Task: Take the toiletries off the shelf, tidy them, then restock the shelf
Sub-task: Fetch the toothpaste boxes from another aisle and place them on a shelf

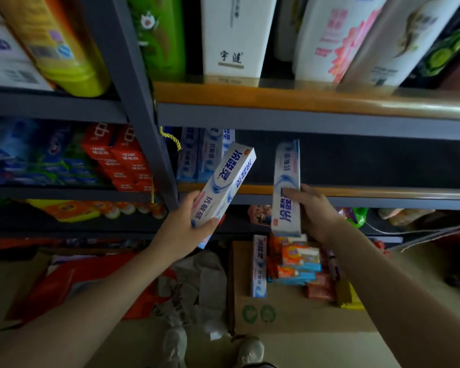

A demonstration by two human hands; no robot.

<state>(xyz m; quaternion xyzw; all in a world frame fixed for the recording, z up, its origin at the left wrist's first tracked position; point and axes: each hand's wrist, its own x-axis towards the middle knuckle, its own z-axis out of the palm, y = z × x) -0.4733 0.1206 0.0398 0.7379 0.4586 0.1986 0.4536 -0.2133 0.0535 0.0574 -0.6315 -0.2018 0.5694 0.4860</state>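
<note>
Toothpaste cartons fill the far left bay [64,158], blue ones beside a stack of red ones, packed tight and face-out so the labels read from the aisle; they sit well apart from both hands. Just right of the dark steel upright [144,123], a few white-and-blue toothpaste boxes [197,158] stand at the left end of the middle shelf [369,191], which looks like the start of a fresh row built from that corner outward. The left hand [189,224] has its fingers and thumb wrapped round the lower end of a tilted toothpaste box [223,184], leaning it up toward that standing group, probably lining it up to slide in beside them. Further right, the right hand [316,211] pinches an upright toothpaste box [287,187] along its side edge, holding it in front of the shelf lip; whether its top end has passed the shelf edge I cannot tell. Most of the middle shelf to the right of that box shows dark and unfilled, so restocking seems barely begun. Below, between the arms, a cardboard carton [255,314] on the floor carries one more toothpaste box [259,266] and a pile of orange and blue soap packs [300,264], likely parked there within easy reach as the sorted supply.
</note>
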